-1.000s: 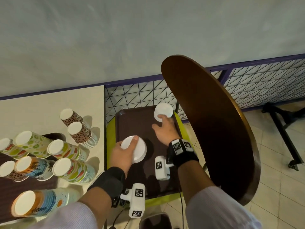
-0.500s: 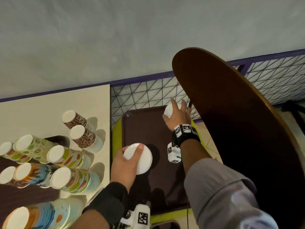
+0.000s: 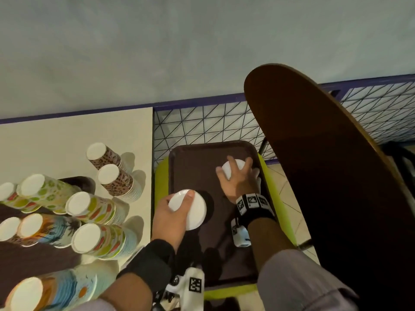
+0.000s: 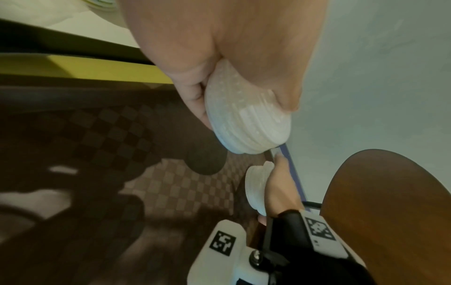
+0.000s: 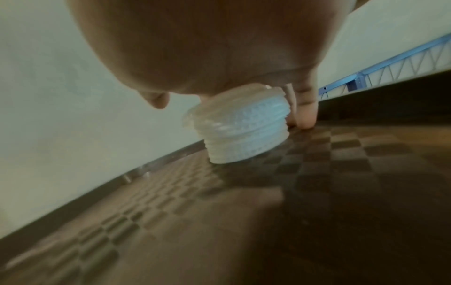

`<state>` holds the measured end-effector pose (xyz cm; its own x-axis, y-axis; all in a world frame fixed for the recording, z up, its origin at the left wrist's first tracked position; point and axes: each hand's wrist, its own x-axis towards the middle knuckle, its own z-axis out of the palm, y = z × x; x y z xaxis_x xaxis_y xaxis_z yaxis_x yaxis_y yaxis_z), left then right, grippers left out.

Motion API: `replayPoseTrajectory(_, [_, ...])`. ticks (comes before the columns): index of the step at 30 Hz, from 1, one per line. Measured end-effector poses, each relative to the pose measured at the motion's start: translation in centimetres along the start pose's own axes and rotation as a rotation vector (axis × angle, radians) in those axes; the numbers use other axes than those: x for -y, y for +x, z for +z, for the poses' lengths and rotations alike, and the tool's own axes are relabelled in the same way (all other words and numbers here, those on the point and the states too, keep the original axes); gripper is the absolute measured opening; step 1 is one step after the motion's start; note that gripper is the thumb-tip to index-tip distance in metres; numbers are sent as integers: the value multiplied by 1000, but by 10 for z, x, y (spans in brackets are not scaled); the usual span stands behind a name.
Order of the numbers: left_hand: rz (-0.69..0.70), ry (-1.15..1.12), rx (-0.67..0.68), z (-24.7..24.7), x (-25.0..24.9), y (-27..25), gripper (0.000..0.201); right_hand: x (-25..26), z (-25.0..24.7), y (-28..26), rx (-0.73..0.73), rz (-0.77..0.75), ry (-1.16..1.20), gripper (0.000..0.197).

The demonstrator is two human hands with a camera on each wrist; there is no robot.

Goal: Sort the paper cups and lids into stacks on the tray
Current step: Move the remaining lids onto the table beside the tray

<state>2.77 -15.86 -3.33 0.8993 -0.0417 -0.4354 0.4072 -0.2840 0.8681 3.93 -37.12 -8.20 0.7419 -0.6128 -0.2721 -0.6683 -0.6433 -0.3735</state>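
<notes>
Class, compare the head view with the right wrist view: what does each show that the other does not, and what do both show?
Only the head view shows the cup stacks on the table, the chair back, and the left hand holding lids. Only the right wrist view shows the ribbed sides of the lid stack resting on the tray. Both show the right hand on that stack.

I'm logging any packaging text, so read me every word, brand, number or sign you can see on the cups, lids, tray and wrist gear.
No readable words or numbers anywhere.
Square black-and-white marker codes on the right wristband and left wrist camera: patterns only, no text.
Leopard-print cups: a small round emblem, too blurred to read.
Lid stacks and tray: no print visible.
</notes>
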Motion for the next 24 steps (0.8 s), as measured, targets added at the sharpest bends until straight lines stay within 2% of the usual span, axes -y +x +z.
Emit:
replayPoseTrajectory(2, [-13, -3, 0, 1, 0, 0, 52, 2, 1, 3, 39, 30, 40, 56])
replayPoseTrajectory(4, [-24, -7, 1, 1, 0, -1, 56, 2, -1, 4, 66, 60, 37, 58])
replayPoseTrajectory(8, [-31, -16, -14, 1, 0, -3, 56, -1, -12, -1, 89, 159, 137, 86])
replayPoseTrajectory(13, [-34, -16, -14, 1, 0, -6, 57, -6, -16, 10, 53, 167, 196, 99])
replayPoseTrajectory(18, [-39, -9, -15, 0, 4, -9, 56, -4, -20, 23, 74, 195, 184, 91])
replayPoseTrajectory(24, [-53, -32, -14, 1, 7, -12, 58, -10, -20, 25, 124, 208, 236, 93])
